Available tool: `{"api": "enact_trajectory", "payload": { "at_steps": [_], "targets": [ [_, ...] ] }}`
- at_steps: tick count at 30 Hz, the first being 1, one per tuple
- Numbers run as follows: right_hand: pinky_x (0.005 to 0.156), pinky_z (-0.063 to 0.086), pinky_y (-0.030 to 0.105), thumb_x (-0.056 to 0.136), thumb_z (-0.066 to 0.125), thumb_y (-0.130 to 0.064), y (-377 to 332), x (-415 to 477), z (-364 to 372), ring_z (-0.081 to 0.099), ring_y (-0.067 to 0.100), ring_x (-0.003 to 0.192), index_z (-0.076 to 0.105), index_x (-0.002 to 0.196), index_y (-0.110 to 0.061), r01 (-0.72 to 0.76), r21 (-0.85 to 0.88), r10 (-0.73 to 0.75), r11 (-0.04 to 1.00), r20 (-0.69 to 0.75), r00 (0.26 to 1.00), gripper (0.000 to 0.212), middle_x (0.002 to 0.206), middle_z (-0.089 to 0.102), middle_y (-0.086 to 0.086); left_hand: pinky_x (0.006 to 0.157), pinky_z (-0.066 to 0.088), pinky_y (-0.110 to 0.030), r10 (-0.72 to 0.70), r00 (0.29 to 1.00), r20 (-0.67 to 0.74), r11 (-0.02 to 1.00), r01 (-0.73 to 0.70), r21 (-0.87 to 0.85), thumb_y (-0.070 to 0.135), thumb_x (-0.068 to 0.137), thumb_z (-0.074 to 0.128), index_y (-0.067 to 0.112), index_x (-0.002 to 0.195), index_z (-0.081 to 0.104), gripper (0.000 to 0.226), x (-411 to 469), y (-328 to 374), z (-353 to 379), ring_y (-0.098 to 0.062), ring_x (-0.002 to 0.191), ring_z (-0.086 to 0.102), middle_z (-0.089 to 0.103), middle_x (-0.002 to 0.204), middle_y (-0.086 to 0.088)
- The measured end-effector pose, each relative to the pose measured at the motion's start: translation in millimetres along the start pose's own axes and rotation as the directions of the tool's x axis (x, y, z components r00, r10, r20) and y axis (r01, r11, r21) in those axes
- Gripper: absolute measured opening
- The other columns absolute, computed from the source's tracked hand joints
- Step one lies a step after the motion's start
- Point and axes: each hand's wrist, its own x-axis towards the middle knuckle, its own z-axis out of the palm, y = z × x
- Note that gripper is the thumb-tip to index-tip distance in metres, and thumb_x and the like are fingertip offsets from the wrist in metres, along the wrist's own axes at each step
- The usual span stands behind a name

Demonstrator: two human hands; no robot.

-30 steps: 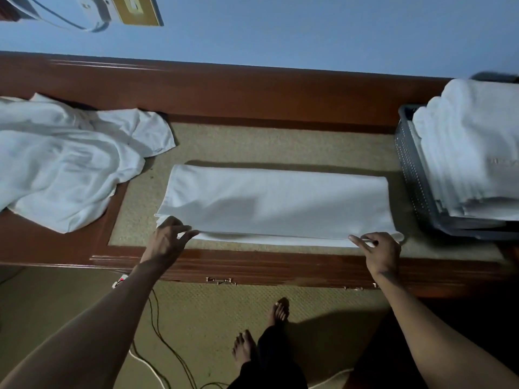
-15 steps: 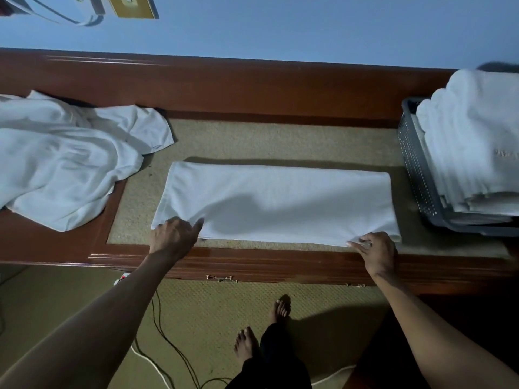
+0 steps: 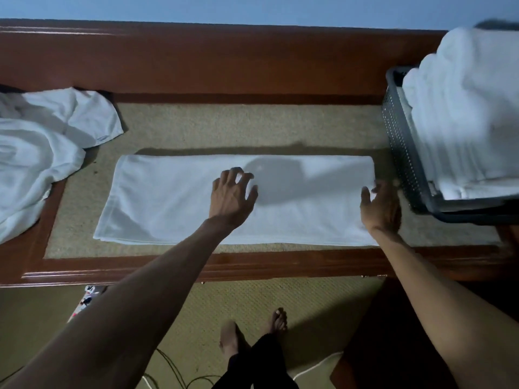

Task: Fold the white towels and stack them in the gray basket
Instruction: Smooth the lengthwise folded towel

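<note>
Tabletop (image 3: 252, 127): towel (image 3: 168, 203) beneath left grip (image 3: 230, 197)

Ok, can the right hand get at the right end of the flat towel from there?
Probably yes: the right hand is open right at that end of the flat towel, nothing between them.

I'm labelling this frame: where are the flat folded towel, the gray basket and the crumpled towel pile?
flat folded towel (image 3: 168, 203), head view, bare left half.
gray basket (image 3: 401, 141), head view, perforated left wall.
crumpled towel pile (image 3: 42, 153), head view, middle of the cloth.
</note>
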Motion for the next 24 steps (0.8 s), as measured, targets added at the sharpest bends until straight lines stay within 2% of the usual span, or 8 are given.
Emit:
{"api": "enact_trajectory", "payload": {
  "at_steps": [3,8,11,14,16,18,21,24],
  "targets": [
    [0.091,0.046,0.041,0.102,0.046,-0.048,6.7,38.5,15.1,0.057,0.035,0.116,0.056,0.128,-0.01,-0.014,0.001,0.014,1.0,0.057,0.998,0.047,0.131,0.056,0.015,0.117,0.028,-0.048,0.078,0.995,0.058,0.997,-0.078,0.004,0.045,0.104,0.045,0.019,0.146,0.049,0.049,24.0,29.0,22.4,-0.031,0.144,0.034,0.04,0.156,-0.011],
    [0.075,0.041,0.035,0.087,0.065,-0.046,11.7,95.9,36.6,0.064,0.032,0.091,0.057,0.08,-0.016,-0.107,0.151,0.105,0.983,0.021,0.994,0.031,0.093,0.065,0.014,0.128,-0.001,-0.047,0.131,0.967,0.218,0.99,-0.137,0.015,0.057,0.107,0.027,0.028,0.163,0.021,0.063,63.7,62.7,58.3,-0.025,0.159,0.002,0.008,0.172,-0.006],
    [0.077,0.044,0.034,0.091,0.073,-0.03,9.3,112.4,39.1,0.065,0.027,0.09,0.066,0.09,-0.012,-0.133,0.213,0.136,0.968,0.0,0.991,0.02,0.099,0.071,0.013,0.127,-0.008,-0.049,0.103,0.962,0.253,0.991,-0.121,0.059,0.062,0.105,0.017,0.034,0.164,0.008,0.066,75.7,66.0,75.8,-0.021,0.159,-0.006,-0.001,0.173,-0.002],
    [0.082,0.044,0.036,0.091,0.069,-0.032,11.7,113.1,44.4,0.065,0.035,0.102,0.066,0.099,-0.007,-0.128,0.228,0.145,0.965,-0.058,0.988,0.027,0.107,0.07,0.018,0.127,-0.008,-0.047,0.073,0.967,0.245,0.989,-0.102,0.11,0.066,0.104,0.009,0.039,0.163,-0.001,0.066,74.2,64.3,84.5,-0.015,0.158,-0.011,-0.005,0.173,0.004],
    [0.09,0.039,0.041,0.092,0.066,-0.032,9.8,103.5,46.7,0.058,0.038,0.112,0.062,0.109,-0.002,0.015,0.089,0.003,0.996,-0.198,0.98,0.035,0.118,0.063,0.024,0.128,-0.007,-0.046,0.068,0.971,0.229,0.988,-0.098,0.122,0.067,0.103,0.007,0.04,0.163,-0.002,0.066,73.4,65.1,84.9,-0.015,0.158,-0.01,-0.005,0.173,0.005],
    [0.099,0.04,0.045,0.098,0.061,-0.03,-1.8,90.5,49.4,0.054,0.037,0.119,0.059,0.122,0.0,0.254,-0.068,-0.262,0.965,-0.32,0.911,0.039,0.127,0.058,0.025,0.128,-0.005,-0.046,0.07,0.975,0.211,0.987,-0.098,0.124,0.067,0.103,0.008,0.04,0.163,0.0,0.066,74.0,66.3,85.5,-0.015,0.158,-0.008,-0.003,0.173,0.004],
    [0.109,0.037,0.049,0.104,0.05,-0.033,-21.3,66.0,71.6,0.046,0.036,0.135,0.056,0.137,-0.007,0.529,-0.116,-0.541,0.841,-0.154,0.827,0.042,0.147,0.048,0.022,0.128,-0.003,-0.046,0.075,0.979,0.19,0.985,-0.102,0.138,0.065,0.105,0.012,0.038,0.163,0.001,0.065,74.0,65.4,87.0,-0.015,0.159,-0.005,0.0,0.173,0.004],
    [0.122,0.018,0.056,0.107,0.033,-0.05,-20.7,38.1,95.5,0.022,0.031,0.154,0.04,0.155,-0.017,0.52,-0.184,-0.506,0.834,0.121,0.854,0.058,0.165,0.027,0.016,0.128,-0.001,-0.047,0.094,0.977,0.191,0.982,-0.122,0.141,0.063,0.105,0.012,0.038,0.164,0.0,0.064,73.7,63.6,87.7,-0.016,0.159,-0.006,-0.002,0.173,0.003]
  ]
}}
